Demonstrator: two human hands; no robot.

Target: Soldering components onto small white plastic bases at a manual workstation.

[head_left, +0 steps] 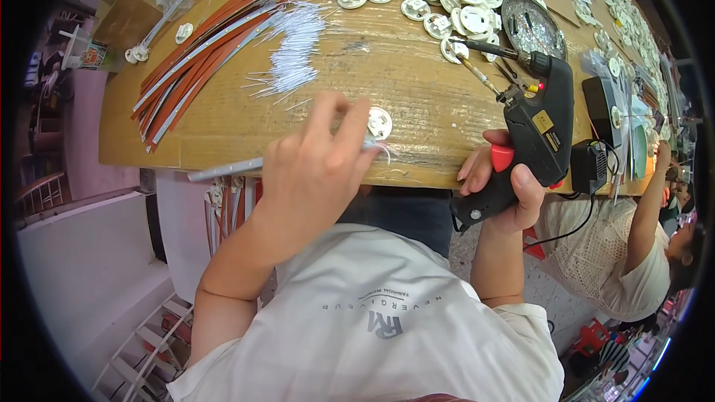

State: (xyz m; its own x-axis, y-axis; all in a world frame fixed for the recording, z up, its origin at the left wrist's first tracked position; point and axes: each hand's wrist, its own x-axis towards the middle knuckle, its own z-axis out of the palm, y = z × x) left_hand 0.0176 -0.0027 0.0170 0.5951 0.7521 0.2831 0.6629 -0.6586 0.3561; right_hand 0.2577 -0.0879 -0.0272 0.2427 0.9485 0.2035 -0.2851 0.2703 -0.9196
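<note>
My left hand (316, 164) is closed at the table's front edge, its fingers around a narrow grey-white strip (227, 170) that looks like an LED strip. The strip's tail sticks out to the left past my wrist. By my fingertips lies a round white plastic base (380, 124), with a thin white wire (386, 152) curving just below it. My fingers partly hide the join between strip and base. My right hand (514, 197) grips the handle of a black soldering gun (547, 123) with a red trigger. Its tip points up and left, over the far right of the table.
A bundle of orange and grey strips (212, 56) lies at the left, beside a heap of white wires (296, 52). White bases (473, 18) pile up at the back, near a round metal dish (532, 26). A cardboard box (128, 6) stands far left. Another person (611, 253) sits at right.
</note>
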